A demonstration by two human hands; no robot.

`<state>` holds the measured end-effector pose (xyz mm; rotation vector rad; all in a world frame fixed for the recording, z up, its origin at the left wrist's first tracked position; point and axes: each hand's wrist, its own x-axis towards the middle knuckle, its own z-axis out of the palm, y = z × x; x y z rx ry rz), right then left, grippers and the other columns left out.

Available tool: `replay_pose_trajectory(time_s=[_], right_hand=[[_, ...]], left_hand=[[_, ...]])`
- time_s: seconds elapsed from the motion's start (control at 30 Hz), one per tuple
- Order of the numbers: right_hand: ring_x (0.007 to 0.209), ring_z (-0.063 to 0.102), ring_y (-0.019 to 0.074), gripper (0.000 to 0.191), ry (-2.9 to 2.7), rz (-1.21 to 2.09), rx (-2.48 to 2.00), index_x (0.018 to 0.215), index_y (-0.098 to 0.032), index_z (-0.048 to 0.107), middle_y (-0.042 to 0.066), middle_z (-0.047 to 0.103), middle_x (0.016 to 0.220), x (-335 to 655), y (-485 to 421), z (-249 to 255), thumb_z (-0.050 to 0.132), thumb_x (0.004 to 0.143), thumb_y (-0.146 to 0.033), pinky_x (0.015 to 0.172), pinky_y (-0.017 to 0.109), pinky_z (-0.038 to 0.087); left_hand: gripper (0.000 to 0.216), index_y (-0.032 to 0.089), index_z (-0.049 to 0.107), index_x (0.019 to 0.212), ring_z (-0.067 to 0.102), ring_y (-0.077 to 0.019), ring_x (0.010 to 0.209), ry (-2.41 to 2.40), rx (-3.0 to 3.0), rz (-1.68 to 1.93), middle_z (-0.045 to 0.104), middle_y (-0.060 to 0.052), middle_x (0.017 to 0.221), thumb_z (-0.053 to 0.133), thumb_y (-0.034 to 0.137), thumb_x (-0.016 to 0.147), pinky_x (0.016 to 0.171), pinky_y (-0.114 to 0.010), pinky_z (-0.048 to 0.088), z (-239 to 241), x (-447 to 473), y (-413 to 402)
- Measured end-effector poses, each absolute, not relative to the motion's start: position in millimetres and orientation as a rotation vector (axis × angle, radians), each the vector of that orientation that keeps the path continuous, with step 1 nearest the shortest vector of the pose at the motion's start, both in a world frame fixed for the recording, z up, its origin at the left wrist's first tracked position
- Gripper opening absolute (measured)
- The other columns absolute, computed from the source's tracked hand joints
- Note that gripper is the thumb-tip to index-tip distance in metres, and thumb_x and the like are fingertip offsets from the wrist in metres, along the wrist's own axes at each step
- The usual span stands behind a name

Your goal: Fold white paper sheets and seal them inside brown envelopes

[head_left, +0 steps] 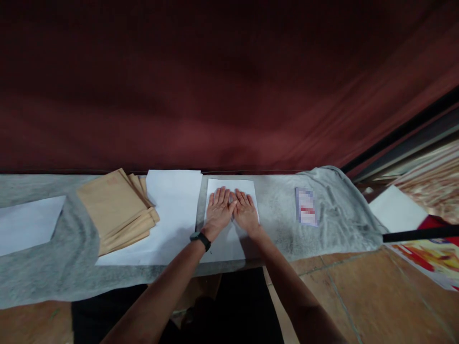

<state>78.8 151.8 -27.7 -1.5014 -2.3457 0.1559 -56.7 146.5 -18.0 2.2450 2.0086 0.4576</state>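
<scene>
Head view: a white sheet is laid on a grey cloth, near the middle of the covered surface, and is pressed by both palms. The left hand is spread flat on its upper half, fingers pointed away from the body; a dark watch is worn on that wrist. The right hand is likewise laid flat, just beside it, the thumbs brought close together; whether they touch cannot be told. Neither hand is curled, and nothing is gripped by either. Just left of the sheet, broader white paper is set down, its left part overlain by a fanned pile of brown envelopes. Farther left, another paper is cut off by the frame edge. Well to the right, a small packet is seen on the cloth, its print blurred. The background is filled by a dark red curtain.
</scene>
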Motion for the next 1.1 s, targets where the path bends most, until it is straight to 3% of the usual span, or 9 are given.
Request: replay_pose_trajectory(time_s=[0.13, 0.47, 0.57, 0.7, 1.1], right_hand=[[0.148, 0.036, 0.0259, 0.049, -2.237, 0.136, -1.602, 0.153, -0.020, 0.043, 0.010, 0.040, 0.160, 89.4, 180.0, -30.3, 0.034, 0.106, -0.032, 0.122, 0.049, 0.024], [0.147, 0.036, 0.0330, 0.054, -1.968, 0.108, -1.860, 0.150, -0.003, 0.043, 0.024, 0.040, 0.156, 110.3, 210.2, -23.2, 0.031, 0.105, -0.030, 0.120, 0.058, 0.022], [0.150, 0.032, 0.0312, 0.053, -1.929, 0.216, -1.782, 0.148, -0.004, 0.047, 0.023, 0.040, 0.157, 87.0, 197.0, -23.1, 0.026, 0.105, -0.028, 0.120, 0.057, 0.026], [0.150, 0.032, 0.0220, 0.056, -1.928, 0.478, -1.593, 0.149, -0.010, 0.046, 0.014, 0.043, 0.157, 51.2, 160.1, -26.7, 0.019, 0.106, -0.035, 0.121, 0.046, 0.033], [0.150, 0.031, 0.0290, 0.058, -2.111, 0.123, -1.660, 0.155, -0.008, 0.035, 0.020, 0.037, 0.159, 87.8, 85.9, -30.1, 0.034, 0.106, -0.038, 0.122, 0.054, 0.025]], left_hand=[[0.062, 0.011, 0.035, 0.155, 0.020, -0.0285, 0.155, 2.118, 2.185, 0.435, 0.029, -0.015, 0.164, 0.029, 0.045, 0.103, 0.125, -0.051, 0.015, -21.9, -64.9, 170.8], [0.065, -0.003, 0.031, 0.153, 0.022, -0.0301, 0.154, 2.251, 2.093, 0.523, 0.030, -0.023, 0.162, 0.031, 0.034, 0.100, 0.126, -0.049, 0.017, -25.5, -75.5, 183.4], [0.062, 0.002, 0.028, 0.155, 0.019, -0.0282, 0.154, 2.147, 2.198, 0.594, 0.029, -0.020, 0.163, 0.031, 0.028, 0.099, 0.126, -0.050, 0.017, -27.6, -62.6, 170.5], [0.064, 0.010, 0.028, 0.157, 0.022, -0.0255, 0.154, 1.979, 2.293, 0.498, 0.033, -0.016, 0.163, 0.035, 0.016, 0.094, 0.125, -0.051, 0.022, -36.2, -44.8, 138.6], [0.061, 0.003, 0.030, 0.155, 0.025, -0.0275, 0.153, 2.102, 2.254, 0.553, 0.033, -0.020, 0.161, 0.030, 0.030, 0.100, 0.124, -0.049, 0.025, -24.3, -65.8, 73.6]])
